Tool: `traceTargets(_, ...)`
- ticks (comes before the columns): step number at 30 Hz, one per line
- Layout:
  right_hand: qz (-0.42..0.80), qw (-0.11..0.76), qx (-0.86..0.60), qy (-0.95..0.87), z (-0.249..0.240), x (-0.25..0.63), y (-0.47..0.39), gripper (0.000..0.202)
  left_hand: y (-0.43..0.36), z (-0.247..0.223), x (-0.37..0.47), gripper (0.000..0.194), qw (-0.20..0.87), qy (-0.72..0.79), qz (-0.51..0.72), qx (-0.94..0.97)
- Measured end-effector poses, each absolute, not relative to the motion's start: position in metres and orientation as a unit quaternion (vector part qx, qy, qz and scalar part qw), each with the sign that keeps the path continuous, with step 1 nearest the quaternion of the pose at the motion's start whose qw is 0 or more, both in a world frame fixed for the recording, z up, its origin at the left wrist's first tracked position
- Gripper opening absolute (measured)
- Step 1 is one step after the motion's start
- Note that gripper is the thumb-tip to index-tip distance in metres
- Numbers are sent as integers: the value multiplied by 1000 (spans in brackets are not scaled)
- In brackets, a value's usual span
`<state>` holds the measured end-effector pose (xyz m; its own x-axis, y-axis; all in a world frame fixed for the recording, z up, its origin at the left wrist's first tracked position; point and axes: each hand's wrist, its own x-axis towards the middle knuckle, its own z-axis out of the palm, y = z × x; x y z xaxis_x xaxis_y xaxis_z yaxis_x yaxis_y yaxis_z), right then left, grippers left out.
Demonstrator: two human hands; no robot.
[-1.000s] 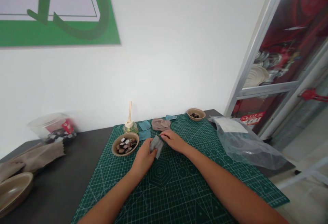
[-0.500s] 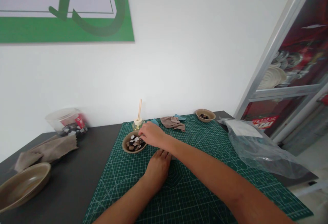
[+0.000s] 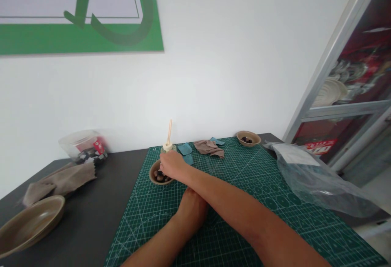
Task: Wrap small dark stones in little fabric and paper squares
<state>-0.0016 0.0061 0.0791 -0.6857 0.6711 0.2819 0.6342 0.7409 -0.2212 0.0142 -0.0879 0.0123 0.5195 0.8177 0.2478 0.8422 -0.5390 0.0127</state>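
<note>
My right hand (image 3: 172,163) reaches across to the small brown bowl (image 3: 152,175), its fingers bent down together over the far right side of the bowl. Dark, brown and pale stone-like pieces (image 3: 161,177) lie inside. What the fingertips pinch, if anything, is hidden. My left hand (image 3: 193,206) rests low over the green cutting mat (image 3: 140,206), below my right forearm. That forearm covers its fingers, so its hold cannot be seen.
Behind the bowl stands a small glass jar with a stick (image 3: 169,135). Blue cloth pieces (image 3: 185,149) and a brown cloth (image 3: 209,148) lie nearby. A second bowl (image 3: 249,138), a plastic bag (image 3: 317,185), a clear tub (image 3: 83,146), a grey-brown cloth (image 3: 62,179) and a larger dish (image 3: 33,226) surround the mat.
My right hand has moved left and down over the bowl, uncovering the blue cloth pieces. My left hand's fingers have become hidden behind my right forearm. The view has shifted slightly.
</note>
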Motion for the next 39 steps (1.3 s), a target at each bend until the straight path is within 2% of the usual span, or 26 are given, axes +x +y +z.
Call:
traceTargets(5, 93, 245, -381, -887, 81, 60, 9, 22, -94, 38, 9, 32, 12, -508, -112, -854)
traceTargets(8, 235, 334, -394, -824, 67, 118, 10, 23, -88, 44, -1, 44, -8, -501, -111, -858)
traceTargets(13, 432, 369, -453, -687, 31, 184, 14, 27, -75, 45, -18, 74, -88, -494, -123, -856)
traceTargets(15, 500, 413, -467, -602, 23, 193, 17, 24, -72, 47, -19, 76, -131, -504, -121, -845)
traceTargets(17, 514, 434, -461, -579, 21, 196, 21, 23, -70, 48, -17, 70, -167, -530, -120, -823)
traceTargets(22, 516, 465, -415, -588, 27, 200, 18, 19, -55, 44, -2, 41, -187, -590, -123, -775)
traceTargets(27, 493, 464, -379, -631, 34, 201, 2, 19, -37, 31, 12, 38, -161, -638, -169, -734)
traceTargets(30, 455, 424, -368, -691, 37, 197, -7, 19, -36, 26, 15, 31, -143, -644, -197, -725)
traceTargets(34, 323, 330, -390, -796, 34, 194, -10, 23, -46, 25, 14, 22, -116, -625, -210, -743)
traceTargets(37, 289, 282, -408, -819, 31, 194, -8, 18, -55, 24, 9, 28, -85, -583, -217, -779)
traceTargets(39, 293, 273, -414, -817, 31, 194, -8, 17, -59, 21, 3, 33, -59, -501, -201, -840)
